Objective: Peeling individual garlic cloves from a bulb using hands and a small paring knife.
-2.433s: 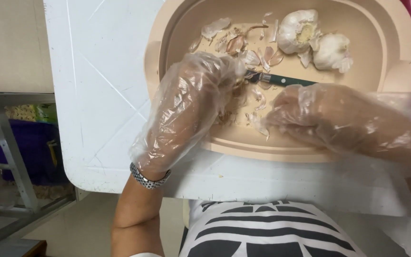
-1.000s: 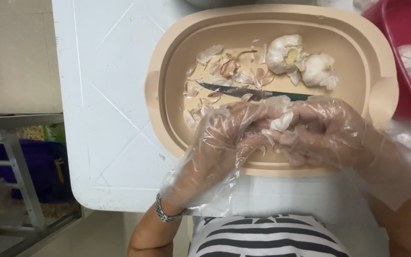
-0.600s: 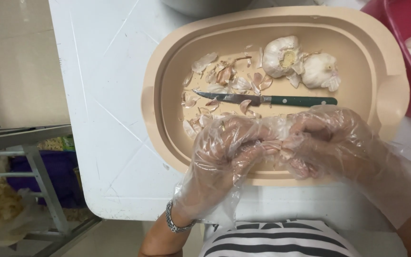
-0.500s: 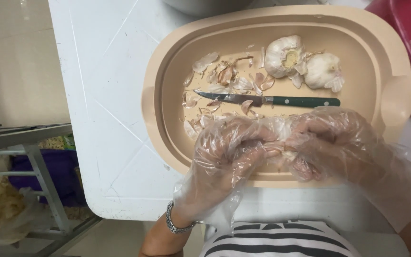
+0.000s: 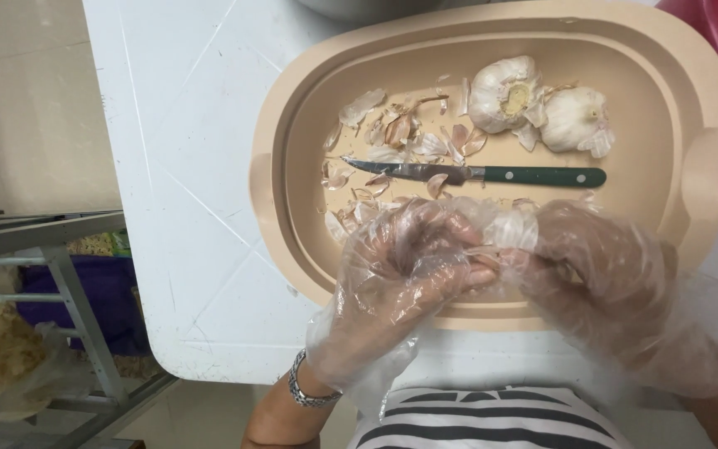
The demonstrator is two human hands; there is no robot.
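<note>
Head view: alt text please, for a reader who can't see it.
Left hand and right hand, in clear plastic gloves, meet over a beige tray on a white table. A green-handled knife, garlic bulbs and peels lie beyond them.

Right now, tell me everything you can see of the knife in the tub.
The paring knife lies flat on the floor of the beige oval tub, crosswise, tip pointing to the image's left. Its blade looks like dull grey metal, narrow and pointed; the handle is dark green with small pale rivets. Papery garlic skins lie around it, and one scrap rests on the blade. Two garlic bulbs sit beyond it. Neither gloved hand touches it.
</note>
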